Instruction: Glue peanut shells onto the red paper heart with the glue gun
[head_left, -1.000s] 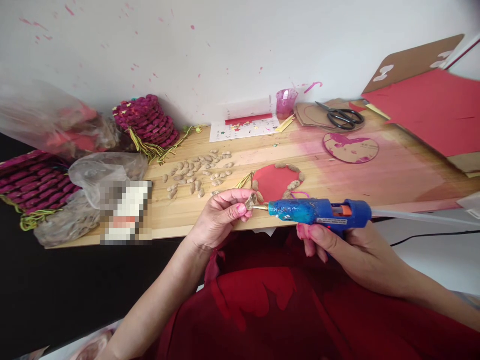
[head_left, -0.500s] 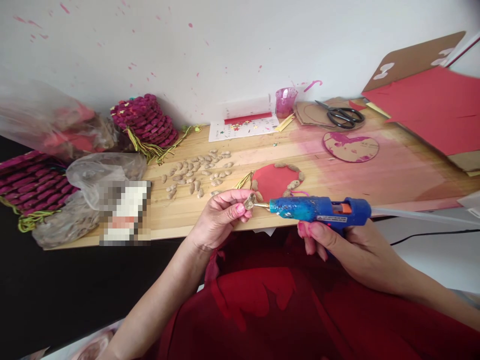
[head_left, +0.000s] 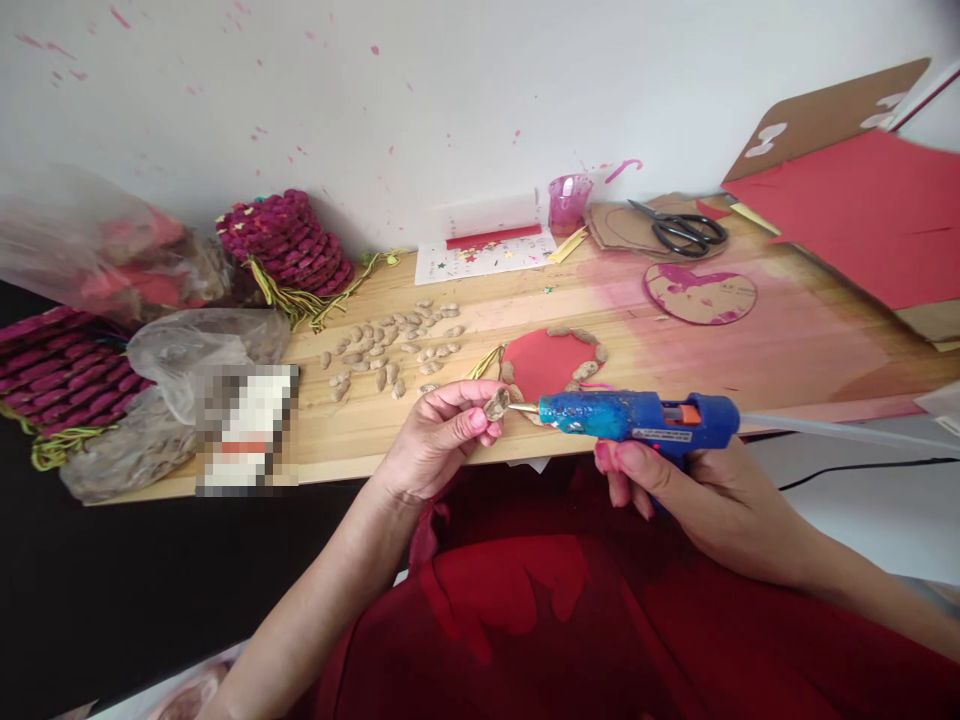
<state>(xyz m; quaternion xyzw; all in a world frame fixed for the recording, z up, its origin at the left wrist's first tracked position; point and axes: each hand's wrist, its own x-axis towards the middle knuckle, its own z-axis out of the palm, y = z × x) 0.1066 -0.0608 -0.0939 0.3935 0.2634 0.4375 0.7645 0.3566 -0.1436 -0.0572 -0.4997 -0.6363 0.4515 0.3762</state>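
Between thumb and fingers my left hand (head_left: pixel 442 440) pinches a peanut (head_left: pixel 497 404). My right hand (head_left: pixel 675 490) is wrapped round the handle of a blue glue gun (head_left: pixel 637 415), whose metal nozzle points left and sits right at the peanut. Just behind the hands lies a red heart-shaped or round card (head_left: pixel 546 362) with peanuts along part of its edge. Yellow-green strings (head_left: pixel 487 362) stick out at its left side. Farther left, several loose peanuts (head_left: pixel 397 335) are spread over the wooden table (head_left: pixel 360 430).
At the left stand purple peanut-covered pieces (head_left: pixel 289 240) and plastic bags (head_left: pixel 202 345). Toward the wall are a paper with stars (head_left: pixel 480 258) and a pink cup (head_left: pixel 568 203). Black scissors (head_left: pixel 688 232), a cardboard heart (head_left: pixel 701 293) and red sheets (head_left: pixel 877 220) lie to the right.
The nozzle has drawn slightly back from the peanut, which is tilted a little differently. Both hands keep their grip, and the view has shifted slightly.
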